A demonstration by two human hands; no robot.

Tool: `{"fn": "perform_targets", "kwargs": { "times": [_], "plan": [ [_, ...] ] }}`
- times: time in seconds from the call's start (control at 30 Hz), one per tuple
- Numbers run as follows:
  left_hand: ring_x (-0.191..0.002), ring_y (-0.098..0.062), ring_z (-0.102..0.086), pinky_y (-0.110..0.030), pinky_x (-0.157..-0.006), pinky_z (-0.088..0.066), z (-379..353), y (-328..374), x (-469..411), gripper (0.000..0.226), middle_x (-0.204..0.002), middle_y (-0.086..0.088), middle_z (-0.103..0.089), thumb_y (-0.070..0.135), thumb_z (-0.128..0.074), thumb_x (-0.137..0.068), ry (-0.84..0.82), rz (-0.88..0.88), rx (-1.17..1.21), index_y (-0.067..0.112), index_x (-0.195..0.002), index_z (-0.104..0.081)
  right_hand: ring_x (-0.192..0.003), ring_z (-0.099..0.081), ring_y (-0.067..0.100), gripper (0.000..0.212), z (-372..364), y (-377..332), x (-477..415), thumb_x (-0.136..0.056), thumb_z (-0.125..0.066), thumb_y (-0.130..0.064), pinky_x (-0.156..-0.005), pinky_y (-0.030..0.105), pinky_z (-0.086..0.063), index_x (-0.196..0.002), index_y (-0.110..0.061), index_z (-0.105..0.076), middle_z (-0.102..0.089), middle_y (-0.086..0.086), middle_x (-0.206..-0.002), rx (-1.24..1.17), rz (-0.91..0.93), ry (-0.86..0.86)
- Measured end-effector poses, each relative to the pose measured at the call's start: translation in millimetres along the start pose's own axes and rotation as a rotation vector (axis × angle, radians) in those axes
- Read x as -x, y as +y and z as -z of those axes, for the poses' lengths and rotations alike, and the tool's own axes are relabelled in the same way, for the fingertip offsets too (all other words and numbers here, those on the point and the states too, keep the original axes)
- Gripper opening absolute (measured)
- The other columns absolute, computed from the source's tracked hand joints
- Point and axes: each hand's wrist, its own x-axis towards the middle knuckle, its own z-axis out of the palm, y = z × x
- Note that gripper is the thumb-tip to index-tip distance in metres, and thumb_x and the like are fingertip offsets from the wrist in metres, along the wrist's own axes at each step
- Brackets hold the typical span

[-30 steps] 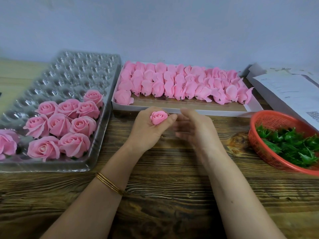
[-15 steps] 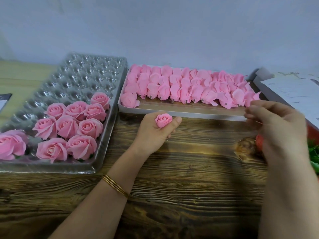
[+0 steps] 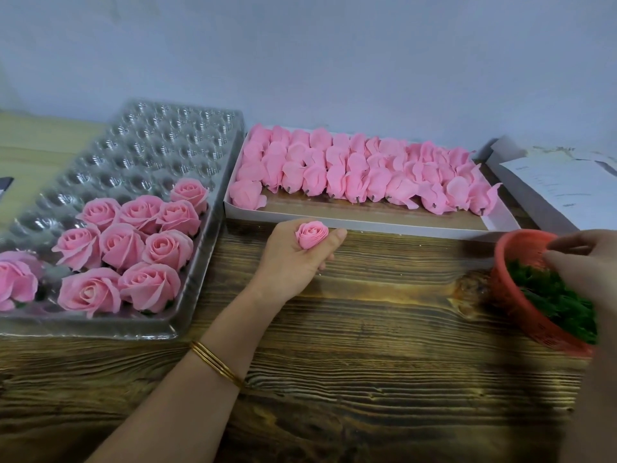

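A: Right, layout, big to small?
B: Wooden table under everything. Clear tray at your 9 o'clock, finished roses in its near cells. White box of pink petals at 12. Red basket of green leaves at 3.
A: Hands?
B: Your left hand, centre, grips the rosebud upright between thumb and fingers. Your right hand is over the basket, blurred; can't tell its grip.
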Motion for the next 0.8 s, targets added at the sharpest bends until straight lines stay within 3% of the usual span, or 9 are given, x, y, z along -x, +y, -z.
{"fn": "perform_targets", "kwargs": {
  "times": [0.07,0.13,0.2,0.3,0.43,0.57,0.7,0.8],
  "plan": [
    [-0.056,0.001,-0.058,-0.011,-0.059,-0.048,-0.1,-0.5,-0.4,0.024,-0.056,0.012,-0.063,0.033,-0.068,-0.090,0.009,0.005,0.006,0.022,-0.069,-0.064,-0.096,-0.064,0.035,0.018,-2.3,-13.0,11.3,-0.081,-0.073,-0.020,-0.082,0.061,-0.055,-0.075,-0.035,-0.064,-0.069,0.010,-0.107,0.100,0.004,-0.032],
    [-0.056,0.001,-0.059,-0.011,-0.058,-0.048,0.4,-0.6,-1.0,0.023,-0.057,0.012,-0.064,0.033,-0.069,-0.090,0.014,0.017,0.014,0.022,-0.070,-0.065,-0.087,-0.065,0.035,0.014,-5.5,-28.0,22.6,-0.082,-0.076,-0.022,-0.081,0.059,-0.055,-0.091,-0.031,-0.070,-0.069,0.012,-0.103,0.169,0.037,-0.085],
    [-0.056,0.000,-0.059,-0.011,-0.058,-0.048,0.6,-1.2,-1.5,0.022,-0.058,0.011,-0.065,0.033,-0.069,-0.090,0.016,0.025,0.024,0.022,-0.070,-0.065,-0.076,-0.065,0.032,0.023,-7.2,-33.8,24.5,-0.084,-0.076,-0.024,-0.079,0.055,-0.057,-0.107,-0.020,-0.073,-0.068,0.014,-0.099,0.242,0.079,-0.113],
    [-0.057,0.000,-0.059,-0.011,-0.058,-0.048,0.2,-1.5,-1.0,0.023,-0.058,0.011,-0.065,0.033,-0.069,-0.090,0.016,0.030,0.019,0.022,-0.071,-0.065,-0.067,-0.061,0.026,0.031,-5.6,-40.2,27.8,-0.085,-0.075,-0.024,-0.077,0.046,-0.055,-0.114,-0.016,-0.072,-0.068,0.015,-0.101,0.282,0.098,-0.138],
    [-0.055,0.001,-0.058,-0.010,-0.057,-0.047,0.0,-1.1,-0.9,0.025,-0.055,0.012,-0.063,0.032,-0.068,-0.091,0.028,0.020,0.015,0.019,-0.070,-0.065,-0.061,-0.049,0.015,0.030,-3.9,-42.3,31.3,-0.082,-0.079,-0.026,-0.066,0.034,-0.044,-0.109,-0.015,-0.075,-0.064,0.011,-0.093,0.318,0.126,-0.198],
    [-0.055,0.001,-0.058,-0.010,-0.057,-0.047,0.3,-0.9,-0.2,0.025,-0.054,0.012,-0.062,0.032,-0.068,-0.091,0.023,0.015,0.018,0.019,-0.070,-0.065,-0.083,-0.054,0.023,0.033,-3.2,-43.9,33.6,-0.079,-0.081,-0.026,-0.080,0.041,-0.047,-0.111,-0.017,-0.073,-0.070,0.013,-0.111,0.312,0.120,-0.260],
    [-0.055,0.001,-0.057,-0.010,-0.058,-0.047,-0.2,-0.7,0.1,0.026,-0.054,0.012,-0.062,0.031,-0.069,-0.091,0.024,0.008,0.010,0.019,-0.068,-0.064,-0.080,-0.054,0.022,0.012,-4.5,-41.8,34.3,-0.082,-0.075,-0.018,-0.074,0.035,-0.043,-0.082,-0.027,-0.067,-0.064,0.006,-0.086,0.266,0.149,-0.239],
    [-0.054,0.000,-0.057,-0.010,-0.058,-0.047,-1.0,-1.3,-0.1,0.027,-0.054,0.011,-0.062,0.031,-0.069,-0.091,0.022,0.008,0.004,0.020,-0.067,-0.064,-0.068,-0.052,0.017,0.016,-5.9,-40.1,34.1,-0.084,-0.067,-0.012,-0.064,0.031,-0.040,-0.084,-0.028,-0.066,-0.061,0.003,-0.079,0.285,0.162,-0.222]
  ]
}}
